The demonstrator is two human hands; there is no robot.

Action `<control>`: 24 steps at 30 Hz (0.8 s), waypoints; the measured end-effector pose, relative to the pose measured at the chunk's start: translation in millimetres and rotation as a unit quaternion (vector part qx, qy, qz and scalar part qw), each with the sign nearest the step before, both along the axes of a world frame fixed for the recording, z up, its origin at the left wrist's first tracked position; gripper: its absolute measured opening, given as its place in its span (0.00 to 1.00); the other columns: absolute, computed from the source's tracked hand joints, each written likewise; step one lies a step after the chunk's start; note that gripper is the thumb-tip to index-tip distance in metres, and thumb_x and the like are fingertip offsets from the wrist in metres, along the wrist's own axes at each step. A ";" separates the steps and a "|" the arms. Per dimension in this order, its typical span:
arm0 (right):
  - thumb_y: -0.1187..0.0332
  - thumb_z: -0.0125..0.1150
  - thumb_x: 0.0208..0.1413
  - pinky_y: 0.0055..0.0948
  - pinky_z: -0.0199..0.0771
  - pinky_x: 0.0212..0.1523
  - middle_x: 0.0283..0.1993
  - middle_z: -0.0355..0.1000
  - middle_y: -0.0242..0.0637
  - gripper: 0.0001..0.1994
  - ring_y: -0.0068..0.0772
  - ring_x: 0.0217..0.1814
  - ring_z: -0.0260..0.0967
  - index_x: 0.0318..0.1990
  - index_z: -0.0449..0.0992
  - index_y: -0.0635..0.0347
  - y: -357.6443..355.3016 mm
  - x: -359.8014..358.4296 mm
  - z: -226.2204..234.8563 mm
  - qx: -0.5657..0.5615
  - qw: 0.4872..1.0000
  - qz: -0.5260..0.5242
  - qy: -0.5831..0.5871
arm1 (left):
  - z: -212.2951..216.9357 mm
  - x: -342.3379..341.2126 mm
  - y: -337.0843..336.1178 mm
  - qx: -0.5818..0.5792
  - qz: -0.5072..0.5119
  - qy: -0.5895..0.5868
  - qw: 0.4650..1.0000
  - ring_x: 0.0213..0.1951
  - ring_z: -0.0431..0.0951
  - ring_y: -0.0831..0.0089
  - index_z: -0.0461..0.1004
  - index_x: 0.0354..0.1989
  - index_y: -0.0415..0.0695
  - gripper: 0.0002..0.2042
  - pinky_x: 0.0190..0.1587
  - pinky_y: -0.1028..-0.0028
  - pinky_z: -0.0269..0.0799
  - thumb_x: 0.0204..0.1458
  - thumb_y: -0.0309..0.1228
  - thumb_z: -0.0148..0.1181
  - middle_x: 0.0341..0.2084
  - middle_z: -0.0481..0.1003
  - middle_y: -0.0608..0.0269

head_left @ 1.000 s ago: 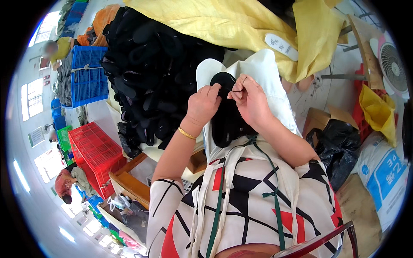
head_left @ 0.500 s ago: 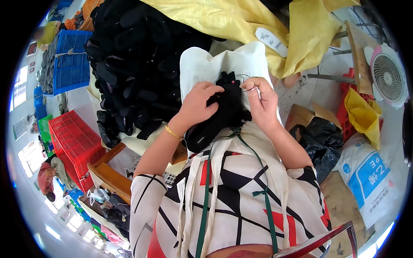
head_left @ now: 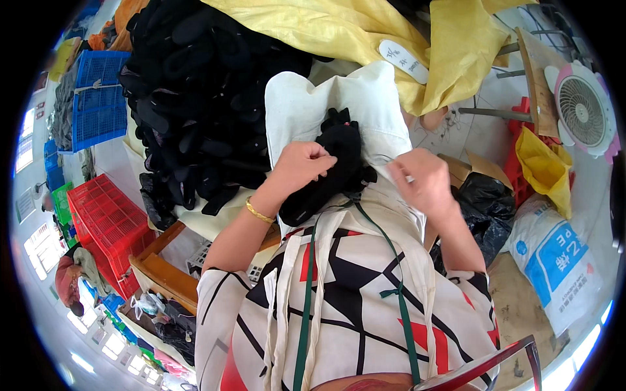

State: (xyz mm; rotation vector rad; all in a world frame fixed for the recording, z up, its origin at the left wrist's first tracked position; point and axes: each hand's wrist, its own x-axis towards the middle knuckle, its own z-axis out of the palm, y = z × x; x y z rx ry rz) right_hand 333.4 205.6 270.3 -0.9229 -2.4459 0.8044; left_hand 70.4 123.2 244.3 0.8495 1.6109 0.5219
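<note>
Black fabric shoe upper (head_left: 329,171), soft and matte, long and narrow, lying slantwise on a white cloth (head_left: 365,104) spread over the lap, just beyond a red, black and white patterned apron (head_left: 339,306). Crumpled and bunched at the far end, with a tiny pink speck near the top; smoother, rounded and sagging at the near end. Frayed dark edge poking out on the right side. Left hand (head_left: 298,168) clenched on the upper's left flank, fingertips pinched into the fabric, gold bangle (head_left: 259,212) on the wrist. Right hand (head_left: 420,179) just to the right of the upper, apart from it, fingers curled together as if pinching something thin; whether anything is gripped there, cannot tell. Thin dark thread (head_left: 381,159) faintly visible between upper and right hand, too fine to trace fully.

Beyond the cloth to the left, a big heap of black shoe pieces (head_left: 202,98). Across the top, a crumpled yellow sack (head_left: 365,32). At far left, a blue plastic crate (head_left: 98,98) and a red plastic crate (head_left: 104,221). At far right, a small white round fan (head_left: 582,111) and a white printed sack (head_left: 554,254).
</note>
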 end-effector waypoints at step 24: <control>0.74 0.60 0.44 0.33 0.74 0.27 0.31 0.67 0.32 0.07 0.37 0.36 0.72 0.33 0.74 0.52 -1.2 -80.7 -52.5 0.017 0.994 0.097 -0.044 | -26.7 -21.4 -7.5 0.128 -0.051 -0.006 0.990 0.29 0.67 0.83 0.73 0.31 0.39 0.06 0.33 0.79 0.66 0.58 0.27 0.59 0.24 0.71 0.72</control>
